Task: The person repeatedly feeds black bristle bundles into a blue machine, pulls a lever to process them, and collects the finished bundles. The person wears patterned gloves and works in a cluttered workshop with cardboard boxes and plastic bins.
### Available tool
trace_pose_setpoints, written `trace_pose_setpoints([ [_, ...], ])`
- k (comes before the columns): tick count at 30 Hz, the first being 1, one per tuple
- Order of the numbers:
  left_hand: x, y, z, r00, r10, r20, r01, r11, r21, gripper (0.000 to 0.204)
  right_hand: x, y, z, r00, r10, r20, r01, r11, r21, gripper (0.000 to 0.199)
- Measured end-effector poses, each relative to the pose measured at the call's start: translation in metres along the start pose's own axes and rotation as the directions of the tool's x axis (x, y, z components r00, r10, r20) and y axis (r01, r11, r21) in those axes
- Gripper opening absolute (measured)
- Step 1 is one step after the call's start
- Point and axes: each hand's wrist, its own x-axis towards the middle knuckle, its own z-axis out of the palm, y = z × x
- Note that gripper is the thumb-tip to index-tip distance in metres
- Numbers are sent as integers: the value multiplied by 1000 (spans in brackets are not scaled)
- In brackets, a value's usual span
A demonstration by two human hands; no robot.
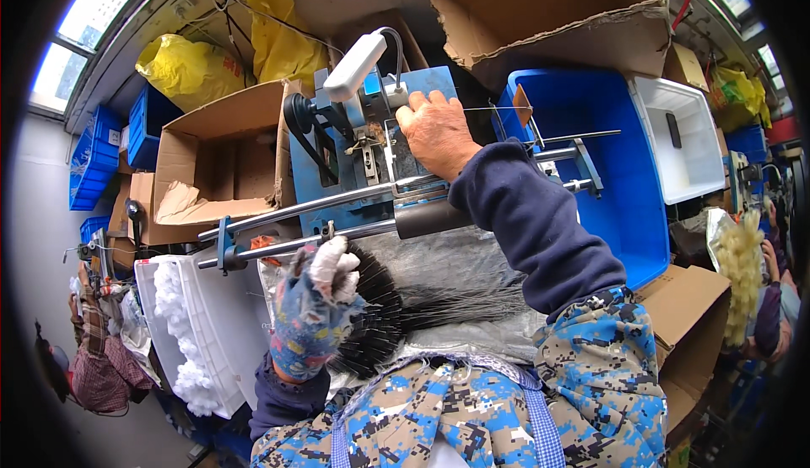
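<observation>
My left hand (319,299), in a patterned glove with white-wrapped fingertips, is curled closed beside the lower steel rod. A heap of thin wire-stemmed pieces with black bristles (375,312) lies right next to it. Whatever its fingers hold, if anything, cannot be made out. My bare right hand (439,135) reaches over the blue bench machine (337,202), its fingers bent down at the top of the machine. What is under them is hidden. A thin wire (489,109) runs rightward from near that hand. Two steel rods (304,207) cross the machine's front, below my right hand.
Left stand a cardboard box (221,149) and a white bin (240,320) with white fluffy pieces. On the right are a blue bin (603,164), a white tray (675,143) and an open carton (688,308). Other people work at both sides.
</observation>
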Motion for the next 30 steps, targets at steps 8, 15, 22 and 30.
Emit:
trace_pose_setpoints([
  [8, -13, -4, -19, 879, 56, -474, -293, 847, -443, 52, 0, -5, -2, 1000, -3, -17, 3, 1000, 8, 13],
  [15, -14, -3, -12, 920, -102, -379, -169, 769, -617, 43, 5, 2, 13, 999, 5, -32, -1, 993, 117, 14],
  [22, -15, 1, -5, 934, -84, -347, -156, 778, -608, 40, 3, 6, 6, 997, 71, -41, -66, 990, 121, 18],
  [30, -14, -3, -2, 923, -190, -335, -89, 740, -667, 42, -39, 8, -15, 991, 123, 47, -128, 984, 124, 54],
])
